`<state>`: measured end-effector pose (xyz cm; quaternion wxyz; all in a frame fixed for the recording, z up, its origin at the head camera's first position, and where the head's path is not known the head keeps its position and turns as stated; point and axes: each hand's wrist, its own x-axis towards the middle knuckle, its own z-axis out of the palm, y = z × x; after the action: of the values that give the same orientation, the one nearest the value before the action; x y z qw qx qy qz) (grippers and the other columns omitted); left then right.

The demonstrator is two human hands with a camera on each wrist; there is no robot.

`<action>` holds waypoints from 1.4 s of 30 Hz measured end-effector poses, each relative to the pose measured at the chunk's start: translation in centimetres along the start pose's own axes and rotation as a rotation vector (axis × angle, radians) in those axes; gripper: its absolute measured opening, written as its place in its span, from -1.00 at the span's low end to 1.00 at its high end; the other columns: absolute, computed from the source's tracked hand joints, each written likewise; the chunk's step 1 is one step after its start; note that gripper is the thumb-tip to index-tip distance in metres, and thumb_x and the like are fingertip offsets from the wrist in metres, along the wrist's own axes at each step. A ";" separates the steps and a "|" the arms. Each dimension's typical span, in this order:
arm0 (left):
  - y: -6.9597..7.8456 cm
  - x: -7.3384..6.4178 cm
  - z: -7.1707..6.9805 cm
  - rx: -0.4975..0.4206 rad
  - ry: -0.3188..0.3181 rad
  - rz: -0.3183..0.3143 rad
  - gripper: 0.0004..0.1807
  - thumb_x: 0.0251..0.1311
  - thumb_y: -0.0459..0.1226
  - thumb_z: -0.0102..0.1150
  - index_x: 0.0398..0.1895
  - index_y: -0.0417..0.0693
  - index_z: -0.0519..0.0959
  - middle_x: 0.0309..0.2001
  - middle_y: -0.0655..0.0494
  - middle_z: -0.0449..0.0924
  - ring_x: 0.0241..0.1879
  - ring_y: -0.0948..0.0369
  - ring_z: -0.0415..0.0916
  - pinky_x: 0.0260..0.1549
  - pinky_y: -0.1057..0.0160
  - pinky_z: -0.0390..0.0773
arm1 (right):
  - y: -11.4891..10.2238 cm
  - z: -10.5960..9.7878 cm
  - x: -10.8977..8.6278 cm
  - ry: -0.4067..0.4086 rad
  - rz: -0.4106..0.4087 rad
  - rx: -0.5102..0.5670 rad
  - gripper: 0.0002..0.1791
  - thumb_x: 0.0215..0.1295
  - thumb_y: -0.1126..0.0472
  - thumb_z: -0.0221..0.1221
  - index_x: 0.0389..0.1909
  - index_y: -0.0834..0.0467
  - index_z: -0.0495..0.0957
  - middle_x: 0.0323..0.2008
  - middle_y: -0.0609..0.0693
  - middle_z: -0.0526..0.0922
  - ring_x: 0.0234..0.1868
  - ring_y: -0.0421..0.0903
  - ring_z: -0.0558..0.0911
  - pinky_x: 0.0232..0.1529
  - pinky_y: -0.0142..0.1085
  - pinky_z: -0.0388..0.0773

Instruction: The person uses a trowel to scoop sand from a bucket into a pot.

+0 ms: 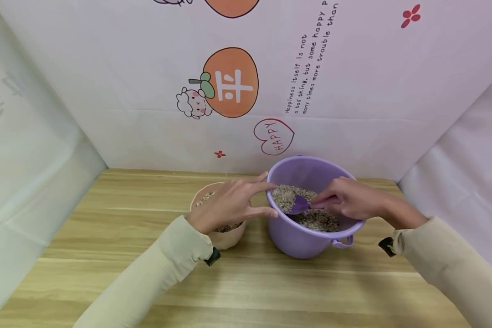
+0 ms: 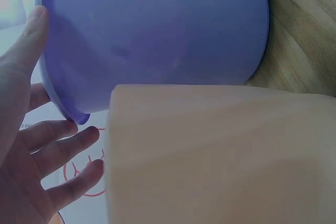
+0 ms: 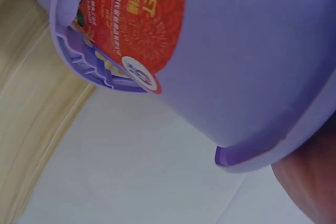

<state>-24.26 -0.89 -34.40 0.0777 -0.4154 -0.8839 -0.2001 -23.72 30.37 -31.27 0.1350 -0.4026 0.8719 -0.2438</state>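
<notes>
A purple bucket (image 1: 299, 239) stands on the wooden table, with loose speckled grit (image 1: 317, 221) inside. My right hand (image 1: 354, 198) reaches over its rim and grips the handle of a small purple shovel (image 1: 299, 205). The shovel's blade lies among the grit near the bucket's left wall, some grains heaped at its tip. My left hand (image 1: 235, 200) touches the bucket's left rim with thumb and fingertip, its fingers spread and mostly straight. Below that hand sits a beige pot (image 1: 227, 239), partly hidden, also containing grit. In the right wrist view the bucket hides most of my right hand.
A side handle (image 1: 343, 242) juts from the bucket's near right side. The bucket carries a red label (image 3: 136, 24). Behind the table (image 1: 119, 255) rises a printed white backdrop (image 1: 147, 132), and white cloth hangs at both sides.
</notes>
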 end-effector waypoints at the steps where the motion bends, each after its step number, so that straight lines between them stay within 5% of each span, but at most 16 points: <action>1: 0.0 0.0 0.0 -0.005 -0.001 0.000 -0.25 0.16 0.36 0.10 0.33 0.23 0.50 0.45 0.00 0.26 -0.26 0.33 0.50 -0.42 0.37 0.46 | 0.0 0.0 0.0 0.001 0.015 -0.001 -0.66 0.20 0.57 0.15 -0.01 0.36 0.66 -0.12 0.07 0.76 -0.08 0.01 0.74 -0.05 -0.28 0.64; 8: 0.1 0.0 -0.1 -0.034 -0.007 0.000 -0.26 0.16 0.34 0.13 0.34 0.20 0.49 0.46 -0.02 0.24 -0.08 0.33 0.54 -0.27 0.37 0.49 | 0.2 0.4 -0.3 0.004 0.067 -0.006 -0.67 0.22 0.53 0.18 0.02 0.37 0.64 -0.07 0.09 0.74 -0.04 0.03 0.73 0.01 -0.20 0.61; 12: 0.2 0.0 0.0 -0.037 -0.002 0.001 -0.27 0.17 0.32 0.14 0.34 0.21 0.49 0.45 -0.06 0.26 -0.36 0.34 0.52 -0.35 0.37 0.48 | 0.1 0.3 -0.5 0.002 0.063 0.010 -0.65 0.23 0.54 0.17 0.05 0.38 0.62 -0.04 0.11 0.72 -0.02 0.03 0.72 0.03 -0.19 0.60; 17: 0.2 0.0 0.0 -0.043 -0.002 0.006 -0.25 0.18 0.32 0.13 0.35 0.18 0.49 0.45 -0.09 0.26 -0.67 0.35 0.15 -0.55 0.35 0.39 | 0.2 0.1 -0.6 0.012 0.051 0.025 -0.65 0.23 0.56 0.16 0.05 0.41 0.61 -0.04 0.13 0.72 -0.01 0.00 0.71 0.03 -0.18 0.59; 23: 0.2 -0.1 0.1 -0.056 -0.015 -0.006 -0.24 0.18 0.33 0.11 0.36 0.17 0.48 0.47 -0.04 0.22 -0.62 0.36 0.29 -0.51 0.36 0.43 | 0.1 0.1 -0.9 0.015 0.069 0.032 -0.64 0.22 0.55 0.16 0.06 0.41 0.60 -0.03 0.14 0.71 0.01 -0.01 0.70 0.03 -0.20 0.59; 29: 0.1 -0.2 0.2 -0.067 -0.008 -0.006 -0.24 0.18 0.32 0.13 0.36 0.16 0.47 0.46 -0.06 0.23 -0.70 0.38 0.11 -0.56 0.35 0.39 | 0.0 0.0 -1.3 0.031 0.061 0.070 -0.63 0.23 0.56 0.17 0.08 0.44 0.57 0.00 0.18 0.69 0.03 0.05 0.69 0.03 -0.19 0.58; 42: 0.1 -0.2 0.4 -0.069 0.011 0.002 -0.24 0.19 0.30 0.14 0.37 0.13 0.47 0.45 -0.08 0.26 -0.62 0.35 0.30 -0.49 0.35 0.44 | 0.2 0.0 -1.8 0.055 0.072 0.066 -0.58 0.19 0.60 0.13 0.10 0.40 0.59 0.00 0.08 0.71 0.03 0.00 0.69 0.01 -0.36 0.58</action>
<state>-24.04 -0.87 -34.79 0.0686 -0.4176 -0.8757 -0.2326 -22.70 31.80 -31.27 0.1330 -0.3593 0.8807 -0.2784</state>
